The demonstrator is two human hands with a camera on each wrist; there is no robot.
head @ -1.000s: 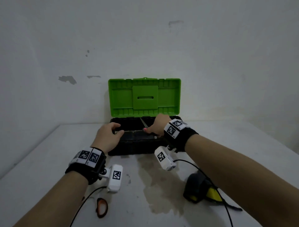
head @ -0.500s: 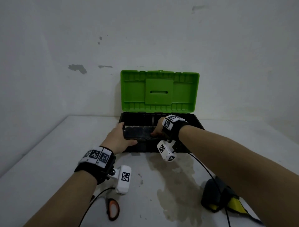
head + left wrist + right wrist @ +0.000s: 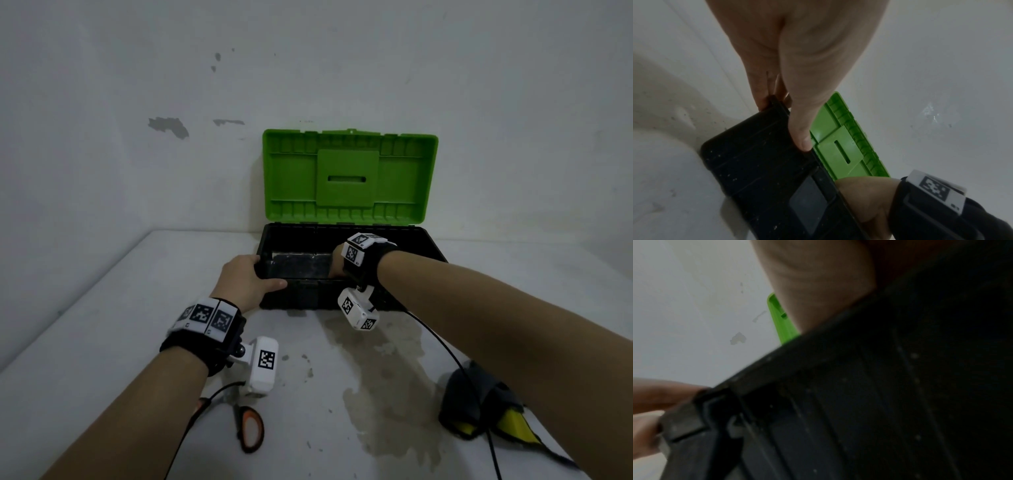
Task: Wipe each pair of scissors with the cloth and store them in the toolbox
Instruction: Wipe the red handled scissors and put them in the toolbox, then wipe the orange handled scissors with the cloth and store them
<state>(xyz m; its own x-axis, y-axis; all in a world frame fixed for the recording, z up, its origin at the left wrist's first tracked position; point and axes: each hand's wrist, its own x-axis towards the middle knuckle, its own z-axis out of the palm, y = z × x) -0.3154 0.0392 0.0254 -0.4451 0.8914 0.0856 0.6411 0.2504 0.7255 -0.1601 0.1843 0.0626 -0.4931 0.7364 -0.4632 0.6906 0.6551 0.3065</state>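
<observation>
The black toolbox (image 3: 308,298) stands against the wall with its green lid (image 3: 349,174) upright and open. My left hand (image 3: 246,277) grips the box's front left corner, thumb lying along the front rim (image 3: 781,110) and fingers curled over the side. My right hand (image 3: 337,265) reaches down inside the box; its fingers are hidden behind the wrist and the front wall (image 3: 859,402), so what they hold does not show. One pair of orange-handled scissors (image 3: 251,428) lies on the table near my left forearm. The dark grey and yellow cloth (image 3: 479,404) lies crumpled under my right forearm.
The white table (image 3: 102,342) carries a large stain (image 3: 387,383) in front of the box. Black cables (image 3: 442,346) run from both wrist cameras across the table. The wall stands directly behind the toolbox.
My right hand has sunk deeper into the box, and the scissors blade seen beside it earlier no longer shows. My left hand has shifted to the front left corner.
</observation>
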